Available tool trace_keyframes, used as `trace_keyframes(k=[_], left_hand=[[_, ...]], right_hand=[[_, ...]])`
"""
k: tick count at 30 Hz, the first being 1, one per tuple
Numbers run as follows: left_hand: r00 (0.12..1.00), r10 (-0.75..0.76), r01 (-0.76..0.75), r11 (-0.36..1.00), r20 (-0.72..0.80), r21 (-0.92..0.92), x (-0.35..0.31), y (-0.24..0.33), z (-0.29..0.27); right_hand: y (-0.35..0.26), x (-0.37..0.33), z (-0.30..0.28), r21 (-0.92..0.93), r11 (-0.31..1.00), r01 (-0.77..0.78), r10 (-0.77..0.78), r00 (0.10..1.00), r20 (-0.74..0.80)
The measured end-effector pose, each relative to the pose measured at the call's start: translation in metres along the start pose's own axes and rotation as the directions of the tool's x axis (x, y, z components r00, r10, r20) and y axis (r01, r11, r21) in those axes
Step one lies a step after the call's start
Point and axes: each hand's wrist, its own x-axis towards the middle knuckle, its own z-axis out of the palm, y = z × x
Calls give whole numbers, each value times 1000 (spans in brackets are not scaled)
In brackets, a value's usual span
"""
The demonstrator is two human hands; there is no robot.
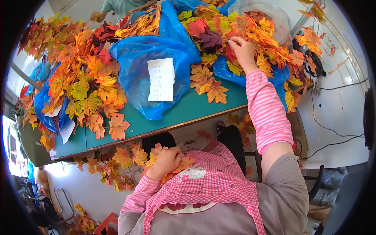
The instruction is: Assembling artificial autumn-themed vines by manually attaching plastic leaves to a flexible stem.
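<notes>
My right hand [243, 54] reaches into a heap of artificial maple leaves [270, 43] at the back right of the green table. Its thumb and fingers pinch a leaf by the stem, beside a dark maroon leaf [210, 39]. Low over my lap, my left hand [167, 161] is closed on a garland of orange and yellow maple leaves [138, 155]. Part of that garland hangs down to the left below the table edge. The fingers of the left hand partly hide what they grip.
A blue plastic bag [133, 74] with a white paper slip [161, 80] lies mid-table [196, 111]. More leaves [92, 84] cover the left side and spill over the front edge. Another person [125, 6] is across the table. Black cables [333, 141] run at right; a red stool [106, 224] stands lower left.
</notes>
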Motion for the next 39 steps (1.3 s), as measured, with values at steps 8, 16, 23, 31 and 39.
trace_keyframes(k=[8, 16, 23, 31, 39], left_hand=[[999, 5, -5, 1000, -37, -2, 0, -2, -1], [998, 38, -37, 999, -51, 21, -2, -3, 7], [973, 164, -165, 986, -163, 6, 4, 5, 6], [841, 177, -236, 970, -512, -51, 32, 30, -22], [839, 79, -195, 967, -538, -162, 39, 30, -25]], right_hand=[[-30, 33, -23, 481, 852, -207, 203, 977, 60], [-54, 20, -44, 464, 874, -147, 173, 985, -12], [-117, -109, -58, 483, 875, -19, -160, 931, 327], [-128, -228, 5, 209, 974, 83, -187, 815, 548], [-133, -236, 21, 127, 959, 254, -281, 789, 546]])
